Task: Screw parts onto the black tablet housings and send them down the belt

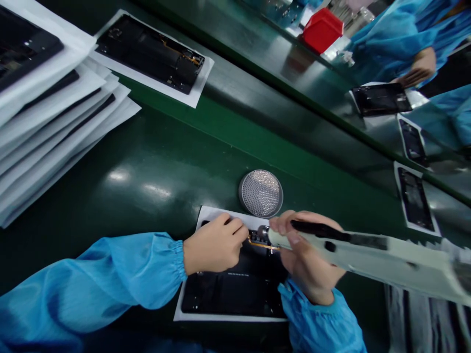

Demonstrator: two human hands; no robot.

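My right hand [311, 257] is wrapped round a pale green electric screwdriver [401, 260] with a black lever. The tool's tip is over the upper part of a black phone housing [235, 294], near an orange flex cable [263, 244]. The housing lies on white paper [180, 314]. My left hand [217, 243] rests on the upper left of the housing with its fingers bent together; what they hold, if anything, is hidden. Just above the paper stands a round dish [261, 193] with a perforated metallic surface.
Phone housings between paper sheets [73, 132] are stacked at the left. Another housing [150, 53] lies on paper at the top. Across the metal ledge, a person's hand [419, 68] touches a housing near a red bin [323, 30]. More stacked sheets [423, 318] stand lower right.
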